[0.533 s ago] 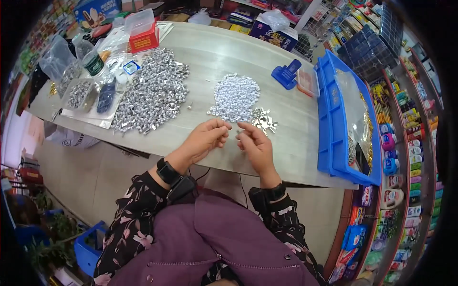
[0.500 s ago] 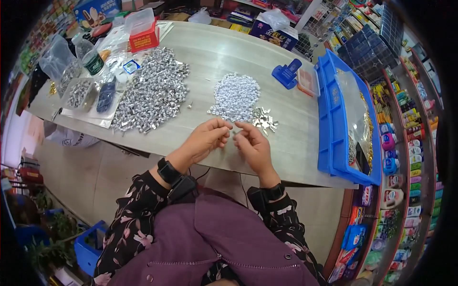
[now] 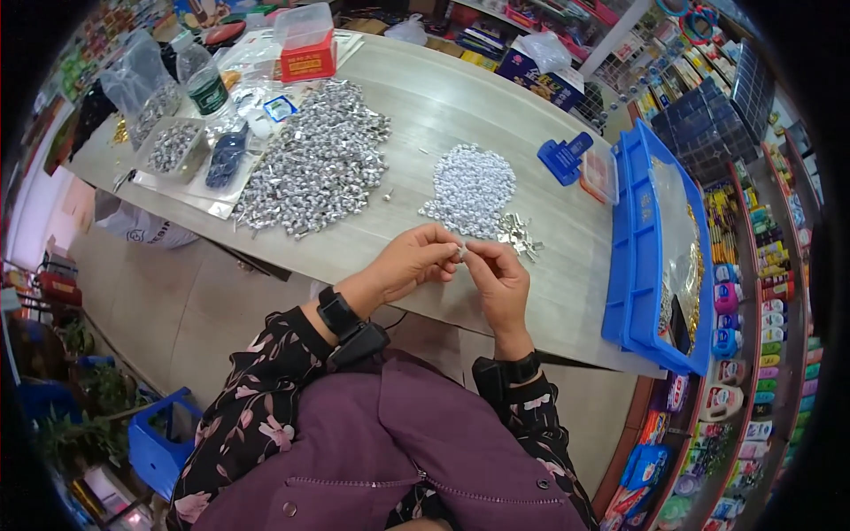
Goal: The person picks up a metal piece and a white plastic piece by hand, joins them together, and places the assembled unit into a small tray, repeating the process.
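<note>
My left hand (image 3: pixel 414 264) and my right hand (image 3: pixel 499 285) meet above the near side of the table, fingertips touching. Both are closed in a pinch around a small silvery-white piece (image 3: pixel 461 251), mostly covered by the fingers. Just beyond them lies a round heap of small white beads (image 3: pixel 471 188). A little pile of flat, shiny metal clips (image 3: pixel 519 235) sits to its right, close to my right hand. Left of the beads spreads a large heap of small silver metal pieces (image 3: pixel 310 168), with one stray piece (image 3: pixel 388 196) beside it.
A blue crate (image 3: pixel 627 248) with bagged gold and silver pieces stands at the table's right end. Near it are a blue tool (image 3: pixel 564 159) and a lidded container (image 3: pixel 599 175). A red box (image 3: pixel 308 62), a bottle (image 3: pixel 205 87) and a tub of silver pieces (image 3: pixel 173 149) stand at left.
My hands, apart at the fingertips before, have come together on the small piece. The whole view has shifted, so the table things appear further right.
</note>
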Action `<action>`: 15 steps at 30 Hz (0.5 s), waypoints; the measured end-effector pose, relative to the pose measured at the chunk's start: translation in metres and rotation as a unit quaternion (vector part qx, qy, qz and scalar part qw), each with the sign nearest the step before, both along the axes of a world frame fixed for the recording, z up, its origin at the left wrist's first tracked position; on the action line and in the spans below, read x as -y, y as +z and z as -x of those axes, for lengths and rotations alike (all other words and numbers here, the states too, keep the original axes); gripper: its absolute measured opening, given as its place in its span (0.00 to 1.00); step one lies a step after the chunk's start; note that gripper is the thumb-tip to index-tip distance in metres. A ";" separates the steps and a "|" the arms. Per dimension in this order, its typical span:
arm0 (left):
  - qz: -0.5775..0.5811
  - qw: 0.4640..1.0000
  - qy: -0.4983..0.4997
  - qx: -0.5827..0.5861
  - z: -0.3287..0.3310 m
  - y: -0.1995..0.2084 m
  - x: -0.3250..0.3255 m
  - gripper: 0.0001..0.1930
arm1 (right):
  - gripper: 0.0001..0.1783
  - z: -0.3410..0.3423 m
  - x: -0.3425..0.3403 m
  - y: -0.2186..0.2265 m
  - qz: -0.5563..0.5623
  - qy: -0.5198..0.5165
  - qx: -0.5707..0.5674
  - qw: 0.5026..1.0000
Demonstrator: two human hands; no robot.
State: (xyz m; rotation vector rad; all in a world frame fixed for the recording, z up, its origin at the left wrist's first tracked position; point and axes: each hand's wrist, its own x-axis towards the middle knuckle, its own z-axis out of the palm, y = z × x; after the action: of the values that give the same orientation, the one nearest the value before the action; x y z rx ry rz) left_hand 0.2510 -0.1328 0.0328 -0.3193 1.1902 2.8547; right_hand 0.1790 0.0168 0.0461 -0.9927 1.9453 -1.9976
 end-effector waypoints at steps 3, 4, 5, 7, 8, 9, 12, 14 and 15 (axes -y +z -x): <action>-0.010 1.000 -0.007 -0.007 0.000 -0.002 0.001 0.05 | 0.10 -0.001 0.001 -0.004 -0.015 0.029 0.141 0.989; -0.012 1.000 -0.007 -0.009 -0.001 -0.003 0.003 0.05 | 0.10 -0.001 0.001 -0.005 -0.015 0.034 0.141 0.989; -0.014 1.000 -0.008 -0.011 -0.002 -0.004 0.004 0.05 | 0.09 -0.001 0.001 -0.004 -0.019 0.047 0.160 0.986; -0.004 1.000 -0.003 -0.008 -0.001 -0.001 0.001 0.05 | 0.09 0.001 -0.004 -0.003 -0.018 0.076 0.201 0.976; -0.010 1.000 -0.005 -0.009 -0.001 -0.001 0.002 0.05 | 0.09 0.000 -0.002 -0.001 -0.018 0.085 0.202 0.976; -0.016 1.000 -0.007 -0.010 -0.001 -0.001 0.003 0.05 | 0.09 -0.001 -0.001 0.001 -0.011 0.085 0.211 0.974; -0.022 1.000 -0.006 -0.009 0.000 -0.002 0.003 0.05 | 0.09 -0.003 -0.001 0.009 0.003 0.091 0.231 0.969; -0.024 1.000 -0.015 -0.011 0.000 -0.002 0.003 0.05 | 0.08 -0.003 -0.001 0.012 0.000 0.075 0.262 0.962; -0.023 1.000 -0.009 -0.010 0.000 -0.002 0.004 0.05 | 0.08 -0.002 -0.001 0.012 -0.001 0.067 0.278 0.958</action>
State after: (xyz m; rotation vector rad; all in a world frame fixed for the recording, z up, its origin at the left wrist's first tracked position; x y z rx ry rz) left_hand 0.2514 -0.1367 0.0305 -0.2774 1.1237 2.8703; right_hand 0.1815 0.0180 0.0583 -0.4670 1.5304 -1.9238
